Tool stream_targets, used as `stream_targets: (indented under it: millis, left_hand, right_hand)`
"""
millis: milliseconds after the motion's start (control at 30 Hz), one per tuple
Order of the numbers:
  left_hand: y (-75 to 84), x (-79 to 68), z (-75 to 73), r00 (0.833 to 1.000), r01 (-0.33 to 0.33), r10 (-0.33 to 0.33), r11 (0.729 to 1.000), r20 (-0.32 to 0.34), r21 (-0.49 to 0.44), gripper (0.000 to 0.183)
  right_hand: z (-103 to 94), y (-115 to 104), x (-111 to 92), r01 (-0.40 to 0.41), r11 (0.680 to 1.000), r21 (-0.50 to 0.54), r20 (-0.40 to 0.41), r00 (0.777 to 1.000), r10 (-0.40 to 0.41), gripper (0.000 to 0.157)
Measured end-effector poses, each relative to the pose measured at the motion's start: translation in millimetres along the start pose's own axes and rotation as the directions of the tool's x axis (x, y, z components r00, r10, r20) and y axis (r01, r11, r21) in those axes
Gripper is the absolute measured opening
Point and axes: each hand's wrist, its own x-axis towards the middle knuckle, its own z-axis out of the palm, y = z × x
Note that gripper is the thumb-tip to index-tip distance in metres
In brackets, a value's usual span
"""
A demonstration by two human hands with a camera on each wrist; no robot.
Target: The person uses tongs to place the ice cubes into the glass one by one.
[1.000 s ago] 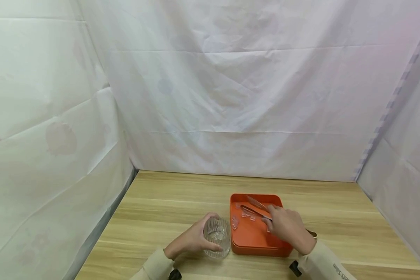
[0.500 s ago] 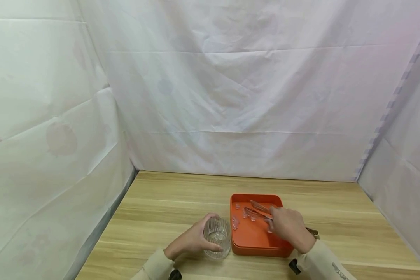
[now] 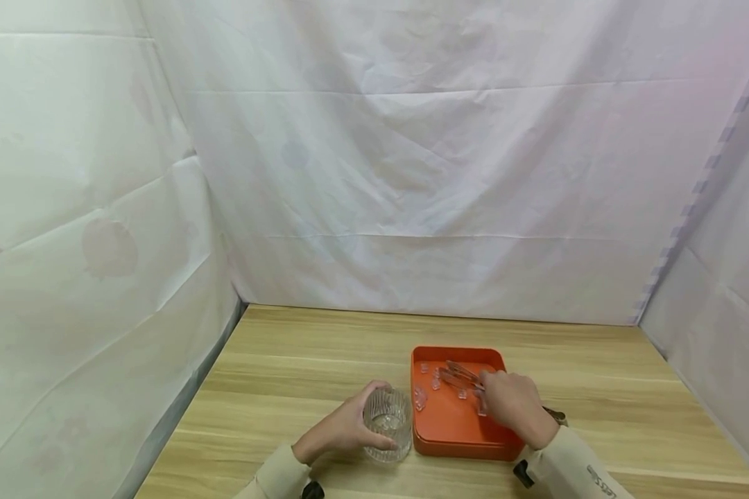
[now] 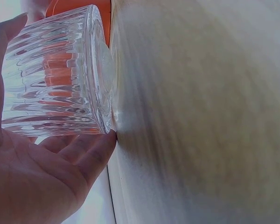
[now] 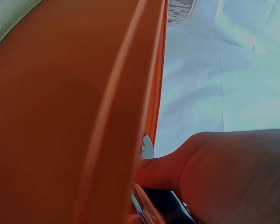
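Observation:
In the head view my left hand (image 3: 345, 424) holds a clear ribbed glass (image 3: 388, 419), thumb and fingers curled round its sides. The glass stands upright on the table; the left wrist view shows its ribbed wall (image 4: 46, 79) close, with a fingertip near its base. My right hand (image 3: 513, 405) grips metal tongs (image 3: 462, 376) over an orange-red tray (image 3: 452, 426). The tongs' tips are low among small clear ice-like pieces (image 3: 419, 398); I cannot tell if one is between them. In the right wrist view the tray's wall (image 5: 126, 93) hides most of the tongs.
The tray stands just right of the glass. More clear pieces (image 3: 462, 394) lie scattered inside it. The wood-grain table (image 3: 299, 360) runs back to a white cloth (image 3: 424, 173), with cloth walls on both sides.
The tongs' arms have come closer together and their tips have moved slightly toward me and right. A few clear pieces have shifted in the tray. The left hand and glass have stayed put.

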Motion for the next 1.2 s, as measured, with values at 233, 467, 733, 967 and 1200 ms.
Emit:
stream_targets:
  millis: [233, 467, 733, 967, 1200]
  left_hand:
    - [-0.8, -0.2, -1.1, 1.000, 0.007, -0.007, 1.000, 0.005, 0.003, 0.097]
    - [-2.5, -1.4, 0.1, 1.000, 0.004, -0.004, 1.000, 0.004, 0.005, 0.098]
    - [-2.6, -1.7, 1.1, 1.000, -0.009, 0.009, 1.000, -0.002, 0.009, 0.093]
    - [-3.0, 0.4, 0.1, 1.000, -0.017, 0.017, 1.000, 0.007, 0.001, 0.094]
    - [-3.8, -0.8, -1.3, 1.000, -0.012, 0.012, 1.000, 0.013, -0.013, 0.094]
  right_hand:
    - [3.1, 1.5, -0.5, 0.021, 0.999, -0.026, -0.022, 1.000, -0.022, 0.014]
    - [3.9, 1.8, -3.1, 0.031, 0.999, -0.043, -0.029, 0.999, -0.032, 0.011]
    - [5.9, 2.9, -4.4, 0.037, 0.998, -0.049, -0.047, 0.998, -0.039, 0.014]
    - [4.7, 5.3, -6.2, 0.030, 0.999, -0.017, -0.090, 0.995, -0.032, 0.019]
    - [1.7, 6.0, -7.5, 0.042, 0.999, -0.022, -0.137, 0.990, -0.045, 0.024]
